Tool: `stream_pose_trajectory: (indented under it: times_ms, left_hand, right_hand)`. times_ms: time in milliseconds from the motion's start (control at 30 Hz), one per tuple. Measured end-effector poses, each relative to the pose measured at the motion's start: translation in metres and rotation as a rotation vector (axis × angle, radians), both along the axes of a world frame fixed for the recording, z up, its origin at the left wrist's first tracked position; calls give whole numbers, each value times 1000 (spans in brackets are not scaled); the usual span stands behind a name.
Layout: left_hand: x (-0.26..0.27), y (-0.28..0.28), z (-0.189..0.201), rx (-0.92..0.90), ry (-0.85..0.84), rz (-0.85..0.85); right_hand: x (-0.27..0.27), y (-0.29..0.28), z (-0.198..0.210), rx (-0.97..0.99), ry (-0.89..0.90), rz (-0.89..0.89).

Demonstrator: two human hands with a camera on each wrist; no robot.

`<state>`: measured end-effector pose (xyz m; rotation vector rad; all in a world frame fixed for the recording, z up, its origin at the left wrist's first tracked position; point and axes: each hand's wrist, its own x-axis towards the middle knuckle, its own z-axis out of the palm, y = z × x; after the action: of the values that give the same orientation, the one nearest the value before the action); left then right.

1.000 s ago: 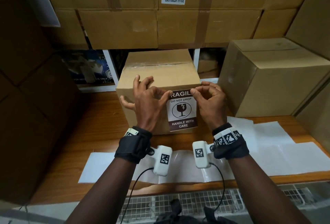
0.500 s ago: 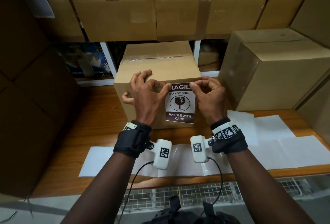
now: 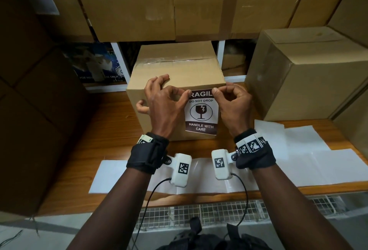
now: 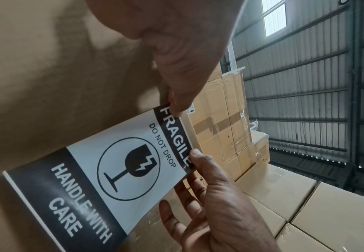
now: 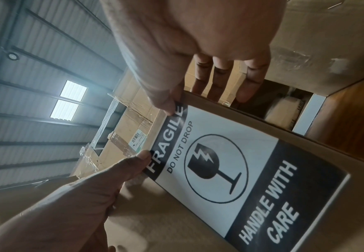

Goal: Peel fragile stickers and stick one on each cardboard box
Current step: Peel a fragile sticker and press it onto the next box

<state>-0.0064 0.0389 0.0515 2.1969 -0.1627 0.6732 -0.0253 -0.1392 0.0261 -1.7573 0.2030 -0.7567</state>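
Observation:
A taped cardboard box (image 3: 175,66) stands in the middle of the wooden table. A white and dark FRAGILE sticker (image 3: 201,114) hangs upright against its front face, its top at the box's upper edge. My left hand (image 3: 184,95) pinches the sticker's upper left corner, its other fingers curled over the box's top edge. My right hand (image 3: 216,91) pinches the upper right corner. The left wrist view shows the sticker (image 4: 120,170) with both pinches on its FRAGILE band. In the right wrist view the sticker (image 5: 230,170) lies along the box face.
A larger cardboard box (image 3: 308,74) stands at the right on the table. White backing sheets (image 3: 318,162) lie along the table's front. Stacked boxes (image 3: 139,14) fill the back and dark boxes (image 3: 39,110) wall in the left. Wire mesh (image 3: 199,214) runs below the table edge.
Both hands have carried the sticker up and in against the box front. The left hand's fingers now curl over the box's top edge.

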Motion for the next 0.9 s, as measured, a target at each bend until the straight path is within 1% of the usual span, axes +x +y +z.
stream_pose_trajectory:
  times_ms: [133, 467, 767, 900]
  left_hand:
    - [-2, -2, 2, 16, 13, 22]
    - [5, 2, -6, 5, -25, -27]
    - [7, 1, -8, 0, -20, -7]
    - [5, -2, -6, 21, -7, 27]
  right_hand:
    - [3, 0, 0, 1, -2, -7]
    - [2, -1, 0, -7, 8, 7]
    - [5, 0, -3, 3, -2, -5]
    - [5, 0, -2, 7, 3, -9]
